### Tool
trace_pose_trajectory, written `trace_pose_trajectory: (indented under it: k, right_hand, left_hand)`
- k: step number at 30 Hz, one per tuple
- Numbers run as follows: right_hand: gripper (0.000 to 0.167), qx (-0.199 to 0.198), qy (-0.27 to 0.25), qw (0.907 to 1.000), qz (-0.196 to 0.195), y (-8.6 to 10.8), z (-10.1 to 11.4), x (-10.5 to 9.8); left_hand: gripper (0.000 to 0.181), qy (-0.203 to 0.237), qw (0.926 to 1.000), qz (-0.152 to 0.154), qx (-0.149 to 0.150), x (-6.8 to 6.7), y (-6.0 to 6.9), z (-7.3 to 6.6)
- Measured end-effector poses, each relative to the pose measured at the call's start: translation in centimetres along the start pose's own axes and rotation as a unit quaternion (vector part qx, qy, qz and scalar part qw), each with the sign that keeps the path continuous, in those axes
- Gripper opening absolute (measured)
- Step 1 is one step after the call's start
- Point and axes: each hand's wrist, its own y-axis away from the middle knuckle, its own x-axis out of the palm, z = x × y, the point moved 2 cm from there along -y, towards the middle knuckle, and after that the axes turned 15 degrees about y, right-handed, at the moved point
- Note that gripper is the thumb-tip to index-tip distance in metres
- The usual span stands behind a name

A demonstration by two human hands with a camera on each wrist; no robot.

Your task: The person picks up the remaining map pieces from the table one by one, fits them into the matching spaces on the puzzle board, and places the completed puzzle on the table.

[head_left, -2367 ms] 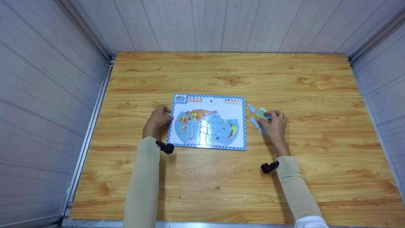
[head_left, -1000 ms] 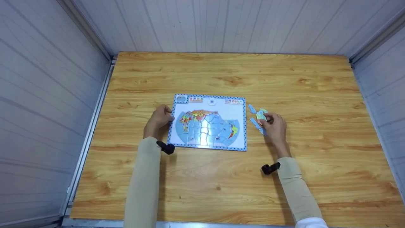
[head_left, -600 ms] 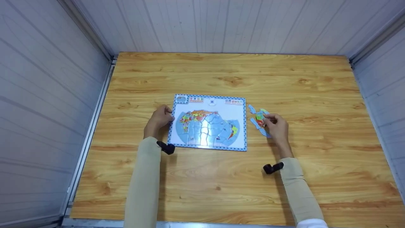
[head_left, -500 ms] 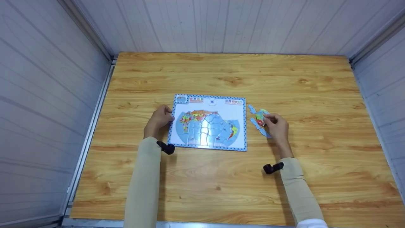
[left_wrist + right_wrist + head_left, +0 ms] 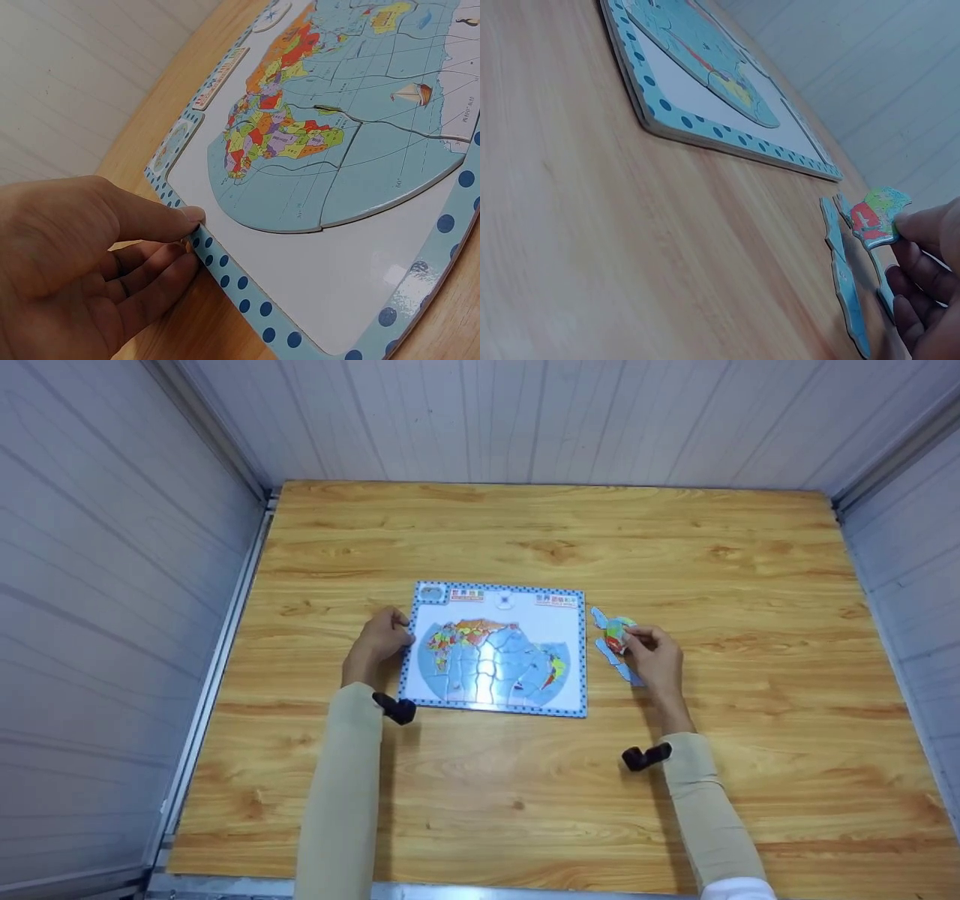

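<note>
A world-map jigsaw board (image 5: pixel 517 619) with a blue dotted border lies on the table, and fitted pieces cover the lower part of its map. My left hand (image 5: pixel 381 637) grips the board's left edge; in the left wrist view the thumb (image 5: pixel 191 215) rests on top of the border and the other fingers curl against the edge. To the right of the board, my right hand (image 5: pixel 658 658) pinches a red, green and yellow puzzle piece (image 5: pixel 874 217) between thumb and fingers, above several loose pieces. The fingers partly hide those pieces.
Narrow blue loose pieces (image 5: pixel 847 289) lie close to the board's right edge, under and beside my right hand. Pale panel walls (image 5: pixel 495 420) stand behind and at both sides of the wooden table (image 5: pixel 480 532).
My right hand has drawn slightly back from the loose pieces and turned the colourful piece, so its red part now shows. The left hand stays at the board's edge.
</note>
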Motion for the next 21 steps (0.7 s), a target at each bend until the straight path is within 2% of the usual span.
trace_pose_trajectory:
  k: [12,21]
  right_hand:
    - [0.024,-0.017,-0.018,0.9996,0.013,0.2,1.3,1.1]
    - [0.020,-0.022,-0.036,0.9988,0.025,0.6,3.1,1.5]
  left_hand:
    - [0.025,0.006,0.9998,-0.009,-0.017,0.1,0.0,-0.1]
    - [0.026,0.004,0.9999,-0.004,-0.014,0.1,0.3,-0.1]
